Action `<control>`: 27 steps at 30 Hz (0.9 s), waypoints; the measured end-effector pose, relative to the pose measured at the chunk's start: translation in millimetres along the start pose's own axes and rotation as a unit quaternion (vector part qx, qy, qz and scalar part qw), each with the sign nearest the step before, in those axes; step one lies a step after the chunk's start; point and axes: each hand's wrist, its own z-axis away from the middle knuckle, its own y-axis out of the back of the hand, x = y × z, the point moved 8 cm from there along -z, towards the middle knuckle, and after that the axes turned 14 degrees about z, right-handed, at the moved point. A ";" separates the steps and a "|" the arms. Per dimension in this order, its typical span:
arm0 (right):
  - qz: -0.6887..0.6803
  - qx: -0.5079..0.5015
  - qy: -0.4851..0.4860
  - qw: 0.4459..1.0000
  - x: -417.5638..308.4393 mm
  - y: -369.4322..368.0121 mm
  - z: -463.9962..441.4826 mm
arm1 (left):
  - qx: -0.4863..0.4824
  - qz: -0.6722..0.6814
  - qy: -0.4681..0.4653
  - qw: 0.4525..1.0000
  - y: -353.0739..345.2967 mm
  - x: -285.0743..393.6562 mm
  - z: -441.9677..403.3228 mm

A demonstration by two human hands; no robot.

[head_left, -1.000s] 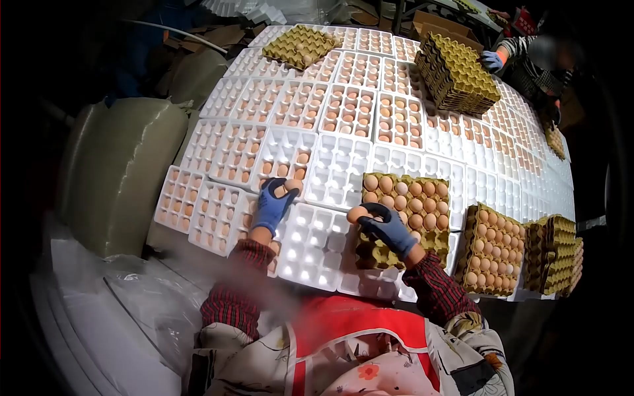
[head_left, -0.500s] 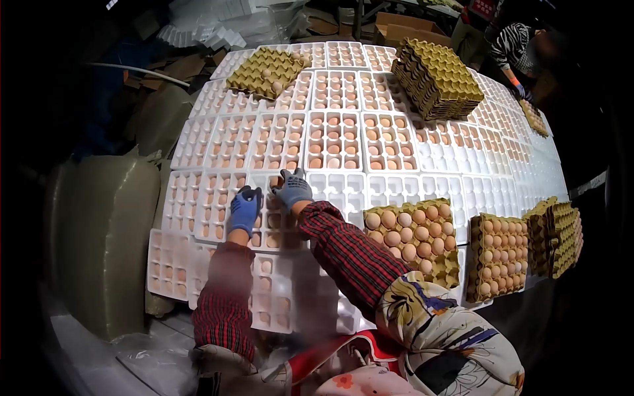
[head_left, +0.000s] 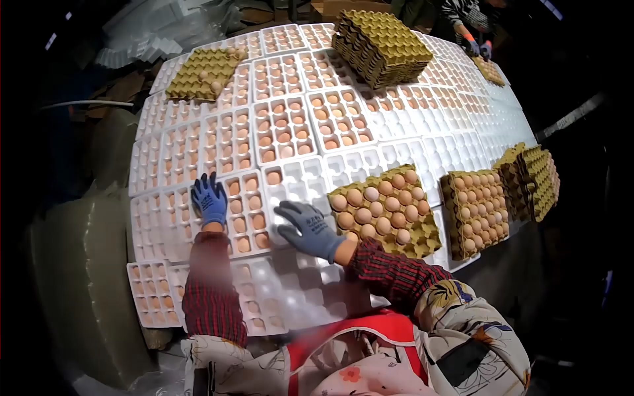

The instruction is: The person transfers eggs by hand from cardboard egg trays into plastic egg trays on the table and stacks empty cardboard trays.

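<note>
Both gloved hands were unclenched, their fingers spread apart rather than curled around anything that could be seen. The left hand (head_left: 210, 201), in a blue glove with dark fingertips, was stretched forward over the white trays, just left of a white tray (head_left: 245, 206) filled with two visible columns of eggs (head_left: 255, 203); whether its fingertips touched the tray below could not be told. The right hand (head_left: 309, 231), in a greyer glove, lay palm down above the near part of another white tray (head_left: 307, 173), which showed one egg in its far left compartment; contact there could not be made out either. Just right of that hand sat a yellowish pulp tray (head_left: 426, 243) holding rows of eggs, with several bare cups at its near right corner. Beyond it to the right stood a second pulp tray (head_left: 452, 228) loaded with eggs, and past that more pulp trays (head_left: 531, 181) leaned together. At the far side of the white trays rose a tall stack of pulp trays (head_left: 383, 49), while a flatter pulp tray (head_left: 198, 72) rested at far left with a few eggs. At far right, a co-worker's gloved hands (head_left: 487, 49) were beside a small egg-filled tray (head_left: 489, 70).
</note>
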 end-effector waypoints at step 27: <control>-0.235 -0.081 -0.132 0.960 145.3 111.1 90.9 | -0.243 0.305 -0.021 0.921 57.9 339.8 96.7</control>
